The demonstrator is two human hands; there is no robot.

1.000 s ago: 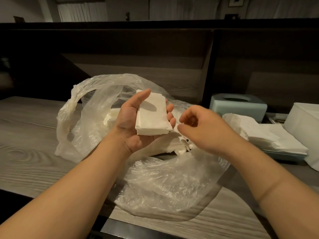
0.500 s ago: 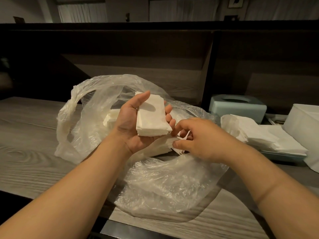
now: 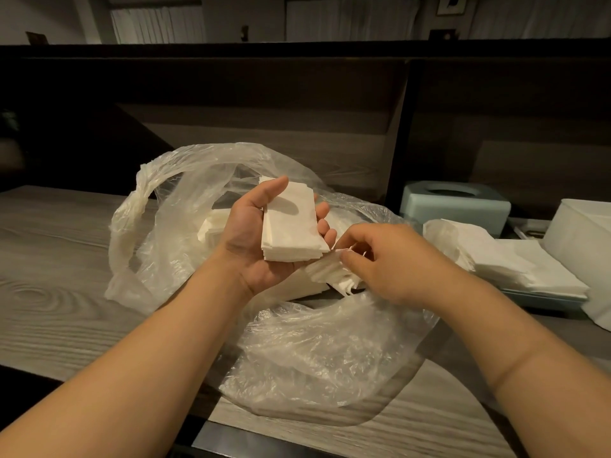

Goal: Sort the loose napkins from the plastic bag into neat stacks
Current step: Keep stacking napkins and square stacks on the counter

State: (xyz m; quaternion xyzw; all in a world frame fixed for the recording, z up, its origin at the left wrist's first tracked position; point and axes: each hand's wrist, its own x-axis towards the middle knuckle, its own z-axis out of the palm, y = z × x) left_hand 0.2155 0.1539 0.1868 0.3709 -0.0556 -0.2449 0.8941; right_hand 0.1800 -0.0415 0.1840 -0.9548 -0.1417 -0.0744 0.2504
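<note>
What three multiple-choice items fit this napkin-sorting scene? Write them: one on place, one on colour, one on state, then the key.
1. Where is the neat stack of napkins?
A. In the palm of the left hand
B. Inside the blue tissue box
C. On the bare wood at the left

2. What colour is the tissue box behind the right hand?
A. Red
B. Pale blue
C. Black

3. What is the right hand doing?
A. Resting flat on the table
B. Hanging idle, holding nothing
C. Pinching loose napkins at the mouth of the plastic bag

Key: 1 A, the stack lies on the upturned left palm under the thumb. 2 B, the box is light blue. 3 C, its fingers curl around crumpled white napkins.
</note>
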